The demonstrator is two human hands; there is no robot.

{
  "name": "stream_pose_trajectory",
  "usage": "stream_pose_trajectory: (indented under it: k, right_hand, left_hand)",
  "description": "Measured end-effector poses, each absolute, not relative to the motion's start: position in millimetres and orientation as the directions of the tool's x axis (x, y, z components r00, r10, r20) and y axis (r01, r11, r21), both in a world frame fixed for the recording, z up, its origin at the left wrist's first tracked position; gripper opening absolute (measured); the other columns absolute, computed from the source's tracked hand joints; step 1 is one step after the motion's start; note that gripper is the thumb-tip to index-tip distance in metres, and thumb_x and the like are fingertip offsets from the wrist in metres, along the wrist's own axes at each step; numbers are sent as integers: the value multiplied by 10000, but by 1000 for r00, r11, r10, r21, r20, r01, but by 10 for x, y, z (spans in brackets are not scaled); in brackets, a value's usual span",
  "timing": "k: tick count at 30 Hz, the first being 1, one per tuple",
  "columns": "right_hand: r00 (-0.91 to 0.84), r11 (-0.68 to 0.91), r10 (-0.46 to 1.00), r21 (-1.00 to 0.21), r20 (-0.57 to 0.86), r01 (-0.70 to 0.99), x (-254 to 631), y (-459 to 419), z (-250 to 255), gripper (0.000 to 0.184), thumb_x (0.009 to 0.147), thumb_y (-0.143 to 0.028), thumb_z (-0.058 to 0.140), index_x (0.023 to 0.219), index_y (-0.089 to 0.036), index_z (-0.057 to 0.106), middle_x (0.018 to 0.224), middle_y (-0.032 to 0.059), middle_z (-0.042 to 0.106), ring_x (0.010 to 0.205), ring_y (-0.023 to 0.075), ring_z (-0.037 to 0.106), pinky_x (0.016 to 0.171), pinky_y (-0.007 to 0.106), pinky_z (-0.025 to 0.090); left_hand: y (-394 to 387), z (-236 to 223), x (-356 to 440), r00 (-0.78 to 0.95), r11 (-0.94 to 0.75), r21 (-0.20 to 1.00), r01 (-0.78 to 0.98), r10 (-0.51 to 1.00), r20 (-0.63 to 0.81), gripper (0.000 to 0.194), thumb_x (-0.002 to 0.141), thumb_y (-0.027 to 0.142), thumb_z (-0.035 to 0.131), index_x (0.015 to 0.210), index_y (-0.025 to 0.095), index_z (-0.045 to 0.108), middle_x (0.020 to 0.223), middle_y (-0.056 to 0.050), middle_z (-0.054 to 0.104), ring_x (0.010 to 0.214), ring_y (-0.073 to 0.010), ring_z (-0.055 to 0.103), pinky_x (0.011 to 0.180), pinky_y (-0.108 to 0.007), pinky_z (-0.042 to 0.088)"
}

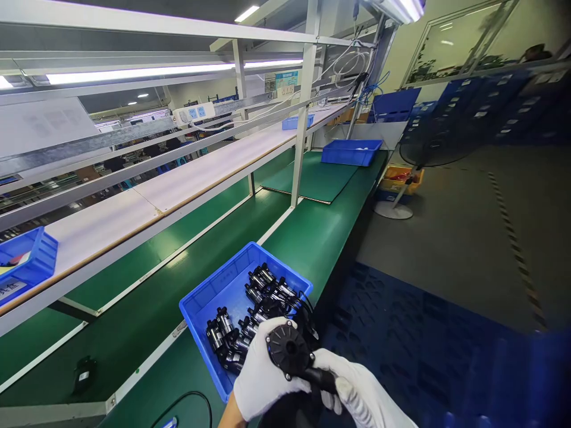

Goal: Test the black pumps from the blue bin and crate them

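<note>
Both my hands wear white gloves. A small black water pump [289, 351], with a round ribbed cover, screws around its rim and a short outlet tube, is held low over the near edge of the bench. My left hand [263, 374] wraps around the round housing from the left. On the right, my right hand [352, 383] has its fingers closed on the outlet tube. Just beyond them a blue plastic bin [214, 291] holds several black cylindrical pumps [256, 297] with silvery bands and black cables. The lower part of the held pump is hidden.
Green bench surface [330, 226] runs away to a second blue bin [352, 153]. A white upright post [303, 113] and a raised shelf [178, 184] stand along the left. A pedestal fan [395, 208] is on the floor at right. A black cable [191, 393] lies near the front.
</note>
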State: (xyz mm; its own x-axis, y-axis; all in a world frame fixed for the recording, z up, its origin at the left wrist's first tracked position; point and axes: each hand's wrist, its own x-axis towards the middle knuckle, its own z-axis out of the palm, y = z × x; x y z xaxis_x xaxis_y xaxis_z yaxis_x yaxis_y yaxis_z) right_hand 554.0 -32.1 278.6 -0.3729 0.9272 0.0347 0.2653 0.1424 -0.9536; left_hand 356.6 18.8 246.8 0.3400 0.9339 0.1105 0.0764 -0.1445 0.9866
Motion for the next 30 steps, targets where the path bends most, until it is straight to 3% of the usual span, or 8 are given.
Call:
stream_pose_trajectory:
  k: [9,15,20,30]
  right_hand:
    - [-358,158,932,-952,56,261,5579,-342,2771,744,938,-784,184,925,-182,620,715,20,528,632,159,498,624,291,394]
    - [-360,170,930,-950,67,264,5605,-329,2714,781,915,-814,169,944,-175,618,698,28,547,608,156,498,592,290,401]
    - [-380,179,923,-946,66,270,5592,-325,2782,775,929,-797,145,881,-180,612,732,24,516,654,157,492,641,298,406]
    - [-362,173,930,-950,71,259,5605,-306,2653,726,929,-794,206,831,-188,593,675,22,537,606,153,500,592,286,404]
  left_hand:
    - [186,2459,3600,348,-150,986,70,930,117,1063,421,763,843,1240,146,561,1261,-181,611,1228,-381,567,1121,-560,400]
    - [186,2491,3620,336,-125,988,93,938,87,936,438,460,968,1232,165,570,1269,-151,613,1238,-373,559,1125,-542,399]
    - [168,2502,3660,307,-82,989,120,951,41,864,415,144,937,1201,174,580,1238,-119,626,1233,-359,564,1139,-529,387]
    - [145,2562,3670,276,-51,983,178,961,0,869,403,96,918,1198,175,576,1217,-102,647,1197,-337,587,1118,-518,414]
